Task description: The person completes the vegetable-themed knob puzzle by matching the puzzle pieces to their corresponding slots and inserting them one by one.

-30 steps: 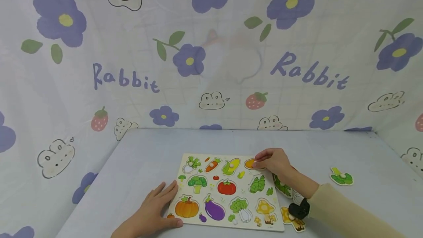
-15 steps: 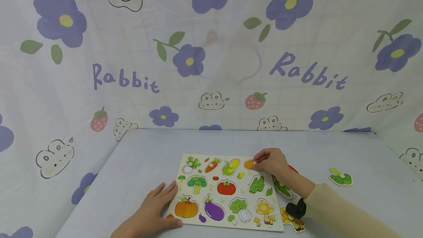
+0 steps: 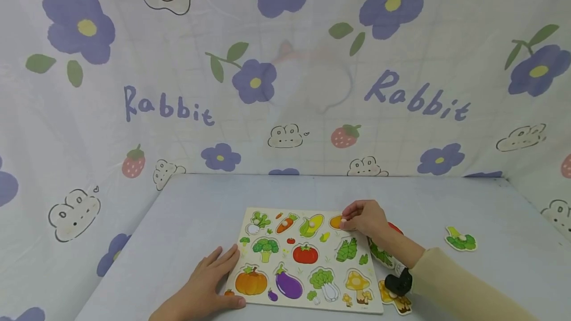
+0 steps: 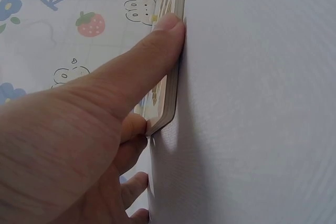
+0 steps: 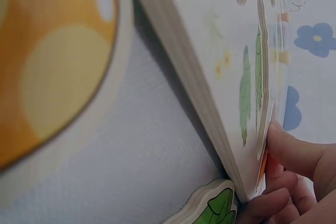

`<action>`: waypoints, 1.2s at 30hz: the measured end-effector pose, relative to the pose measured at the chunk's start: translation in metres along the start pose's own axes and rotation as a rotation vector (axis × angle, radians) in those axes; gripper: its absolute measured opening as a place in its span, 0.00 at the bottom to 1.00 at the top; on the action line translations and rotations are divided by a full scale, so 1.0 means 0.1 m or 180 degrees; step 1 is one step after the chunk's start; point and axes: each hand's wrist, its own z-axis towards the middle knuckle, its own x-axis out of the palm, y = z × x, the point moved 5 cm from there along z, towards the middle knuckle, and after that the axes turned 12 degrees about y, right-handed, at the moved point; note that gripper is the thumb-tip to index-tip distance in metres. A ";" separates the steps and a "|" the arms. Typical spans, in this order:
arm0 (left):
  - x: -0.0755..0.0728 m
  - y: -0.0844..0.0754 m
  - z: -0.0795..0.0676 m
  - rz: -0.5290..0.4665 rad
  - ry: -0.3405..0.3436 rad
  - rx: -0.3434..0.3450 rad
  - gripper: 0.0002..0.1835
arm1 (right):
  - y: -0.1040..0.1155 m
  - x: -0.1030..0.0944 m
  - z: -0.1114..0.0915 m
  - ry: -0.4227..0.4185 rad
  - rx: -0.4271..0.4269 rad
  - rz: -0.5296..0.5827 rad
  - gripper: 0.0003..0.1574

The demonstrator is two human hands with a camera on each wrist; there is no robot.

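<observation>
A cream vegetable puzzle board lies flat in front of me. In the head view my left hand rests at its near left corner, fingers spread along the left edge and thumb on the front edge. My right hand pinches an orange vegetable puzzle piece at the back right; the fingers partly hide it, so its kind is unclear. Also in the back row, a white radish piece, a carrot piece and a corn piece sit in their slots.
Right of the board lie a mushroom piece and a leafy green piece, with a red piece partly behind my right wrist. A broccoli piece lies farther right. A black object sits under that wrist.
My right wrist and the black object under it have shifted slightly left, showing more of the red piece. The pinch on the orange piece and my left hand stay the same.
</observation>
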 end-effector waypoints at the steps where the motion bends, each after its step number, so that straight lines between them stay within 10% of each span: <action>1: 0.00 0.00 0.00 -0.0005 0.0012 -0.0009 0.57 | 0.00 0.00 0.00 0.0012 -0.0009 -0.0008 0.15; 36: 0.01 0.03 0.00 0.0015 -0.0004 -0.0002 0.57 | 0.00 -0.12 -0.11 0.0371 -0.0282 0.0100 0.18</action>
